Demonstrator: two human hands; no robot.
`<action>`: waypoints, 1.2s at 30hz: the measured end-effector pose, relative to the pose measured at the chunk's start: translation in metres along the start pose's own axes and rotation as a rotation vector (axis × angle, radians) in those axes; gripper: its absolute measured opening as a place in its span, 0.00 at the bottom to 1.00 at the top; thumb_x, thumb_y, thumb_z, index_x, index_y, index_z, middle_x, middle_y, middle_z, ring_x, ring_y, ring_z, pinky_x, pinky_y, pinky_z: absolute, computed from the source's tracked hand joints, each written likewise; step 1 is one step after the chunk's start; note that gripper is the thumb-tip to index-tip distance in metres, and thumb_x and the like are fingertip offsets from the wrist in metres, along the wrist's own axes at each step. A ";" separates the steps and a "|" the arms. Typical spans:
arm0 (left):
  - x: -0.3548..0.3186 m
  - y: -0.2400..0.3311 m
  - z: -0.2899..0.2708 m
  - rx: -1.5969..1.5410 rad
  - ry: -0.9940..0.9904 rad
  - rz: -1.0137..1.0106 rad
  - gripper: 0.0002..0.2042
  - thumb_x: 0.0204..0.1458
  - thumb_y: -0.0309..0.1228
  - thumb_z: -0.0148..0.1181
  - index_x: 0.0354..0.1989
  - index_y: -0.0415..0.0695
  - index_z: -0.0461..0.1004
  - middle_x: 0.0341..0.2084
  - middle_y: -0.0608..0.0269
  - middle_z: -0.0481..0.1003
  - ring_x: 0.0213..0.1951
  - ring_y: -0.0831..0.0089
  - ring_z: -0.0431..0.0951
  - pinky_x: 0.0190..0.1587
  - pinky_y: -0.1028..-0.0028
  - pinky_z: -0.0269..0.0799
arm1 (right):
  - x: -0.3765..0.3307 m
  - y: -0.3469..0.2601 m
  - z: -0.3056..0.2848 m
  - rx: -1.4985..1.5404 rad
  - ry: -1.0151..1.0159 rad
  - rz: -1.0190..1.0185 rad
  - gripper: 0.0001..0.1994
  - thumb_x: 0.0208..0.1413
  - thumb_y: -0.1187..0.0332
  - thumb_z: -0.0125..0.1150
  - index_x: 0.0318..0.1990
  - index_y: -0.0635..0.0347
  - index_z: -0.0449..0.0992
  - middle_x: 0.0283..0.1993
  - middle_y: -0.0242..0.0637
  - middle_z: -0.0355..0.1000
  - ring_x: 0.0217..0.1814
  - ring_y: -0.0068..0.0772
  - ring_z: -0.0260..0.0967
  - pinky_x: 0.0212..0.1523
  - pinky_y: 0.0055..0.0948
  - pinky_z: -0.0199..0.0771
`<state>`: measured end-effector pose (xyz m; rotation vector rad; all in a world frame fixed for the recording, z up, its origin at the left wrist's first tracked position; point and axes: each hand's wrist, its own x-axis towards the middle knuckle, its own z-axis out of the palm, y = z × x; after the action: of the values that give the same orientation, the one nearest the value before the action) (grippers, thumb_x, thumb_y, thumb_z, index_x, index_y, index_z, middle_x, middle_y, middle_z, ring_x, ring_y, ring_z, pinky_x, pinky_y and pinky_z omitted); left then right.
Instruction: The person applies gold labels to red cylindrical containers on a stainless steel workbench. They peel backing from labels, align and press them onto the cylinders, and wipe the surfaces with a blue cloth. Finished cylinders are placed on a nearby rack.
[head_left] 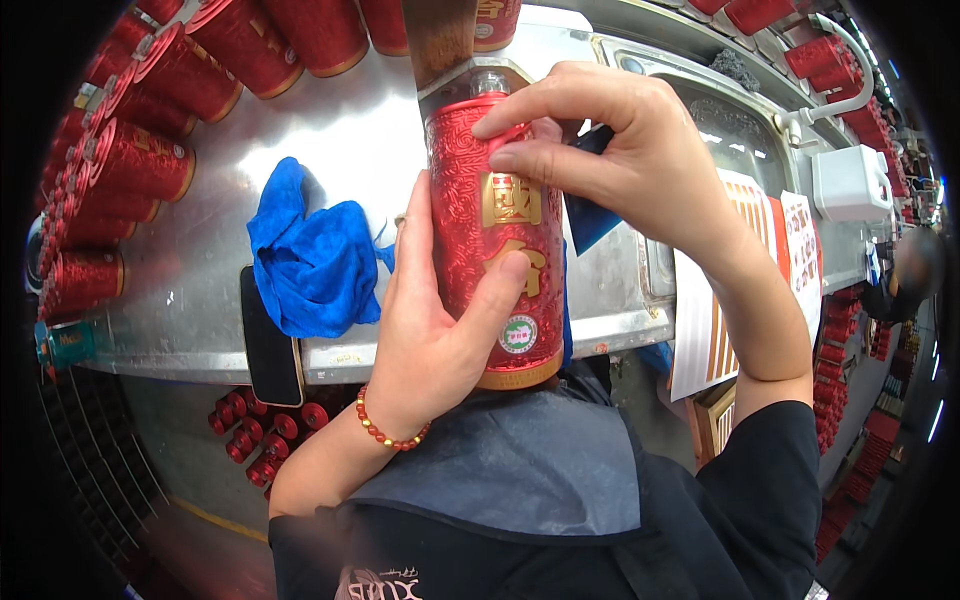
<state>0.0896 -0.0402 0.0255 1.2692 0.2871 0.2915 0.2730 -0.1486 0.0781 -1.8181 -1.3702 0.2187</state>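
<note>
A red embossed bottle (465,230) with gold characters, a round green-and-white sticker and a gold base lies before me, its clear stopper (489,82) pointing away. My left hand (430,335) is wrapped round its lower left side, the thumb on the front. My right hand (625,150) reaches over the bottle's upper part, thumb and forefinger closed in a pinch against its surface. Whatever lies between those fingertips is too small to make out. A dark blue thing (595,205), partly hidden, shows under my right hand. The bottle's neck end rests by a wooden block (440,40).
A blue cloth (315,260) and a black-screened phone (270,335) lie left on the metal table (210,240). Several red bottles (145,165) stand beyond. To the right are gold-striped sheets (715,300), a sink (720,130), a tap (850,95) and a white jug (850,183).
</note>
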 end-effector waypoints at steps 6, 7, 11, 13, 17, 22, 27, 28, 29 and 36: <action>0.014 0.014 -0.004 -0.088 0.059 -0.083 0.41 0.66 0.35 0.62 0.77 0.32 0.41 0.67 0.45 0.62 0.65 0.62 0.70 0.64 0.65 0.71 | -0.005 0.002 -0.008 -0.071 0.175 0.192 0.18 0.61 0.70 0.69 0.58 0.56 0.81 0.29 0.22 0.69 0.31 0.12 0.65 0.34 0.18 0.69; 0.019 0.017 -0.004 -0.100 0.048 -0.083 0.41 0.66 0.35 0.62 0.77 0.33 0.41 0.67 0.44 0.62 0.65 0.62 0.70 0.63 0.65 0.71 | -0.008 0.005 -0.010 -0.041 0.191 0.228 0.19 0.61 0.70 0.69 0.59 0.56 0.80 0.32 0.23 0.70 0.31 0.11 0.66 0.34 0.17 0.68; 0.032 0.017 -0.005 -0.110 0.029 -0.074 0.39 0.66 0.34 0.61 0.76 0.35 0.43 0.66 0.43 0.64 0.64 0.62 0.72 0.61 0.66 0.74 | -0.033 0.006 0.001 0.252 0.116 0.420 0.29 0.60 0.69 0.70 0.69 0.58 0.70 0.57 0.36 0.72 0.34 0.10 0.69 0.37 0.14 0.72; 0.035 0.015 -0.005 -0.113 0.030 -0.074 0.38 0.66 0.33 0.61 0.76 0.35 0.43 0.65 0.44 0.65 0.63 0.63 0.73 0.60 0.66 0.74 | -0.040 -0.002 0.010 0.298 0.080 0.451 0.34 0.57 0.69 0.73 0.71 0.58 0.67 0.62 0.38 0.69 0.36 0.12 0.69 0.40 0.16 0.73; 0.035 0.015 -0.004 -0.123 0.027 -0.071 0.37 0.68 0.31 0.58 0.77 0.36 0.43 0.63 0.44 0.68 0.61 0.64 0.74 0.60 0.67 0.75 | -0.044 -0.003 0.020 0.351 0.101 0.492 0.37 0.55 0.69 0.75 0.72 0.57 0.66 0.65 0.37 0.66 0.38 0.13 0.68 0.43 0.17 0.73; 0.035 0.018 -0.003 -0.129 0.002 -0.062 0.35 0.69 0.31 0.55 0.78 0.36 0.41 0.63 0.45 0.68 0.61 0.65 0.74 0.60 0.67 0.74 | -0.046 0.002 0.023 0.391 0.116 0.496 0.36 0.55 0.65 0.75 0.71 0.56 0.67 0.62 0.38 0.66 0.37 0.15 0.70 0.43 0.20 0.74; 0.034 0.017 -0.004 -0.119 -0.023 -0.055 0.34 0.71 0.31 0.51 0.78 0.37 0.40 0.64 0.47 0.68 0.62 0.66 0.74 0.62 0.67 0.73 | -0.047 0.009 0.024 0.455 0.140 0.476 0.36 0.55 0.56 0.77 0.69 0.55 0.69 0.57 0.40 0.68 0.37 0.19 0.71 0.44 0.24 0.75; 0.034 0.017 -0.004 -0.115 -0.017 -0.061 0.33 0.72 0.32 0.50 0.78 0.37 0.41 0.64 0.47 0.68 0.62 0.67 0.73 0.62 0.67 0.72 | -0.046 0.008 0.023 0.504 0.135 0.522 0.35 0.55 0.57 0.76 0.69 0.55 0.69 0.57 0.40 0.68 0.37 0.19 0.71 0.45 0.24 0.74; 0.034 0.017 -0.004 -0.110 -0.011 -0.064 0.33 0.72 0.32 0.49 0.78 0.37 0.41 0.64 0.48 0.68 0.62 0.67 0.73 0.62 0.67 0.72 | -0.046 0.006 0.021 0.553 0.129 0.567 0.35 0.56 0.57 0.76 0.69 0.55 0.70 0.57 0.40 0.68 0.38 0.19 0.71 0.45 0.23 0.74; 0.041 0.022 -0.013 -0.138 0.055 -0.083 0.29 0.74 0.33 0.44 0.78 0.37 0.44 0.64 0.50 0.69 0.62 0.69 0.73 0.64 0.69 0.70 | -0.042 0.003 0.020 0.480 0.118 0.529 0.35 0.57 0.66 0.75 0.72 0.55 0.67 0.33 0.24 0.74 0.34 0.12 0.69 0.43 0.16 0.69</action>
<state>0.1214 -0.0074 0.0406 1.1117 0.3603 0.2710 0.2473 -0.1749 0.0490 -1.7053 -0.6548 0.6465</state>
